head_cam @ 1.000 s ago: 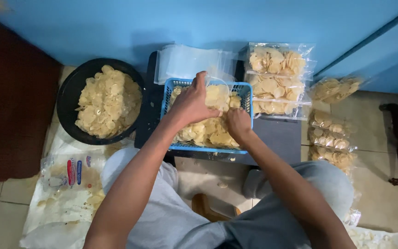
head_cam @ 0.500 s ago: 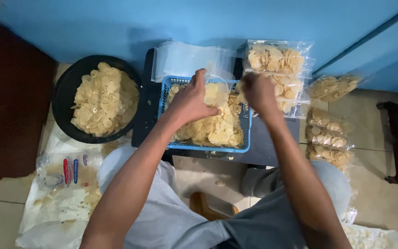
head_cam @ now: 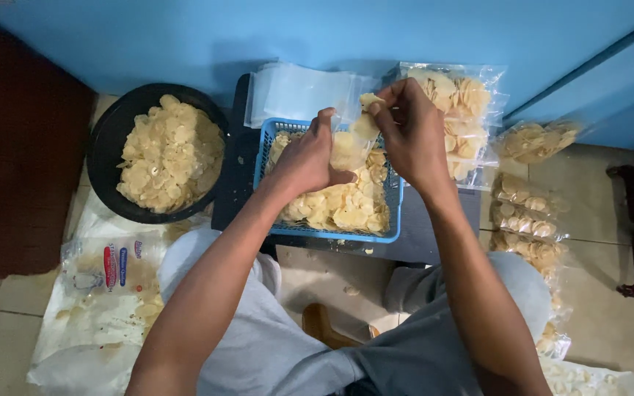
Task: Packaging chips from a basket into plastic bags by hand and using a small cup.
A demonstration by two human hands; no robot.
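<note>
Clear plastic bag point(head_cam: 348, 147) sags in your left hand point(head_cam: 306, 158); right hand point(head_cam: 412, 132) fingers pinch crackers point(head_cam: 367, 101) at its mouth, so loose ones may miss and fall beside the blue basket point(head_cam: 392, 192).

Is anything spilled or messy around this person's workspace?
Yes. A few stray chips lie on the floor below the blue basket, and crumbs and stains mark the white sheet at the left, beside the black tub. Nothing looks damaged.
</note>
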